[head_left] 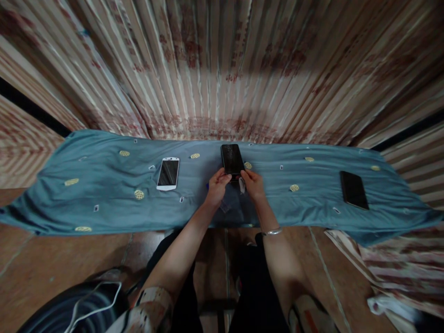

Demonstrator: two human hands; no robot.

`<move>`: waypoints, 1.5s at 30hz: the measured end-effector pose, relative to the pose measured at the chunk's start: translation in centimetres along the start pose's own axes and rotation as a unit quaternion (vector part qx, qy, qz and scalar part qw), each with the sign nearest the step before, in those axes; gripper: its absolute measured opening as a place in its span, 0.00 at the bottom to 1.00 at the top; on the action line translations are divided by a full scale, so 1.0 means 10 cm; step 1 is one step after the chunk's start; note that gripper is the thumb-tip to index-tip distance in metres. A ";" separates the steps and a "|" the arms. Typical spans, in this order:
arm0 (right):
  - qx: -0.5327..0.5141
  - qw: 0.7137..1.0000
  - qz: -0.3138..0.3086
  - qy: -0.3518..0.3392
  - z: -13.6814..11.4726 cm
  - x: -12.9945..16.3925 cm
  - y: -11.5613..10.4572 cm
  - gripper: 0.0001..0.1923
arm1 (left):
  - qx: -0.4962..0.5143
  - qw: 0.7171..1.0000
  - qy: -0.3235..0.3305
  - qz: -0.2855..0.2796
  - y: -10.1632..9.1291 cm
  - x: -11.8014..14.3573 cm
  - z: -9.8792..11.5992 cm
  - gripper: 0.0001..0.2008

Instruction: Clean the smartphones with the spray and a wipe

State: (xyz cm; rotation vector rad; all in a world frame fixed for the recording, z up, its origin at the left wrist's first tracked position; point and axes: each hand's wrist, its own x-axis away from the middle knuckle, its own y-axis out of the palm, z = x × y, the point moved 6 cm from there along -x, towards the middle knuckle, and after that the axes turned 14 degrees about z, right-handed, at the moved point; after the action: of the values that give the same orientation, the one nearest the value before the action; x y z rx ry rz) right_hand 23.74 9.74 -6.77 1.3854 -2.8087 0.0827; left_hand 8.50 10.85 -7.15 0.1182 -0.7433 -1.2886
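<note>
Near the middle of the cloth-covered table, both my hands grip the near end of a black smartphone (232, 158). My left hand (218, 188) is closed on its near left corner, thumb on top. On the near right corner my right hand (253, 184) is closed in the same way. Just below the phone, between my hands, lies a small piece of clear plastic film (242, 185); whether a finger touches it I cannot tell. A white smartphone (168, 174) with a dark screen lies to the left of my hands.
A blue-green patterned cloth (114, 194) covers the long table. Toward its right end lies a dark tablet-like slab (354, 190). Pleated curtains (208, 69) hang behind the table. At the lower left, a white cable (116, 296) rests over a round black object (79, 310).
</note>
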 end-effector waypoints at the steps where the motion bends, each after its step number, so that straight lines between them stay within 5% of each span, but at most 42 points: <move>1: 0.023 0.999 0.006 -0.023 -0.01 0.00 -0.02 0.21 | -0.006 1.000 0.012 0.010 -0.01 -0.01 0.00 0.17; 8: 0.139 0.982 0.033 -0.125 -0.07 0.00 -0.08 0.14 | -0.043 0.997 0.060 0.029 -0.05 -0.03 0.01 0.15; 26: 0.327 0.930 -0.004 -0.165 -0.07 0.00 -0.03 0.14 | -0.098 0.989 0.084 0.078 -0.10 -0.09 0.03 0.14; 45: 0.304 0.934 0.035 -0.185 -0.07 0.04 -0.07 0.19 | -0.092 0.991 0.062 0.075 -0.11 -0.10 0.01 0.18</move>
State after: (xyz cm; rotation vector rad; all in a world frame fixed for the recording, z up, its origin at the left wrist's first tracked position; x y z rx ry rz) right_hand 24.00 9.02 -5.99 1.5208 -3.3156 0.8471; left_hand 7.43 11.42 -8.04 -0.0059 -0.5149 -1.1890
